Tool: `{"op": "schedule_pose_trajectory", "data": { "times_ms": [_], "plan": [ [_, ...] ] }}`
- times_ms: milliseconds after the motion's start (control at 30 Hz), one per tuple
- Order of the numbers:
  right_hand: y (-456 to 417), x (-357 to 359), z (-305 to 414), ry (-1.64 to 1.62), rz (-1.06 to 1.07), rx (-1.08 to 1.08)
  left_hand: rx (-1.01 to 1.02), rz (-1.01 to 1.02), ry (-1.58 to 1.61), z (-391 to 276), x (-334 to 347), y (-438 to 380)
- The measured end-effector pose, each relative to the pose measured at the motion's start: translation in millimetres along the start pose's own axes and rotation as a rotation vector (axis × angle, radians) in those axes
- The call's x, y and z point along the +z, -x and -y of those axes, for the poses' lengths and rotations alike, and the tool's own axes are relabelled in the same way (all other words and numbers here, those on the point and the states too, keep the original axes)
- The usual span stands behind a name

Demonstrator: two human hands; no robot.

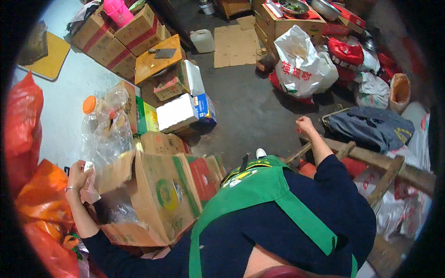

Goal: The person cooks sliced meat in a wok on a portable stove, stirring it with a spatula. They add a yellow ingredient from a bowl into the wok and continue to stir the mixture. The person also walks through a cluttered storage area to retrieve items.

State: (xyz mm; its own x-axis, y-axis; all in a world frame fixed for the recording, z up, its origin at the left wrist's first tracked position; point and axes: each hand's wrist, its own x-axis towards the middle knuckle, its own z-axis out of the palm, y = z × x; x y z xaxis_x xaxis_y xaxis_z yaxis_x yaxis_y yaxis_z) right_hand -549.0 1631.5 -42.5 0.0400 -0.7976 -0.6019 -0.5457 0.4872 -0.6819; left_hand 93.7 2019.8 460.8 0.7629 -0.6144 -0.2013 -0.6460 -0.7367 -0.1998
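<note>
At the left, my left hand pinches a crumpled, thin whitish sheet or bag, whose exact material I cannot tell. It hangs beside an open cardboard carton with its flaps up, and clear plastic film shows inside. Behind that hand, a clear plastic bag holds a jar with an orange lid. My right hand is off to the right over the dark floor, its fingers curled with nothing visible in them. A wooden ladder-like frame lies near that forearm.
Orange and red plastic bags crowd the left edge. Ahead stand stacked cartons, a wooden board with a cleaver on it, and a white foam box. A white sack and a dark cloth bundle are at right.
</note>
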Motion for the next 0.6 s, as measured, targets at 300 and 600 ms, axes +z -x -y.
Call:
{"op": "schedule_pose_trajectory", "data": {
  "times_ms": [300, 600],
  "plan": [
    [-114.8, 41.3, 135.8, -0.033, 0.134, -0.071, 0.315, -0.068, 0.236, -148.8, -22.2, -121.0],
    [-178.8, 131.3, 319.6, 0.217, 0.295, -0.567, 0.418, -0.244, 0.235, -215.0, 2.9, -408.2]
  ]
}}
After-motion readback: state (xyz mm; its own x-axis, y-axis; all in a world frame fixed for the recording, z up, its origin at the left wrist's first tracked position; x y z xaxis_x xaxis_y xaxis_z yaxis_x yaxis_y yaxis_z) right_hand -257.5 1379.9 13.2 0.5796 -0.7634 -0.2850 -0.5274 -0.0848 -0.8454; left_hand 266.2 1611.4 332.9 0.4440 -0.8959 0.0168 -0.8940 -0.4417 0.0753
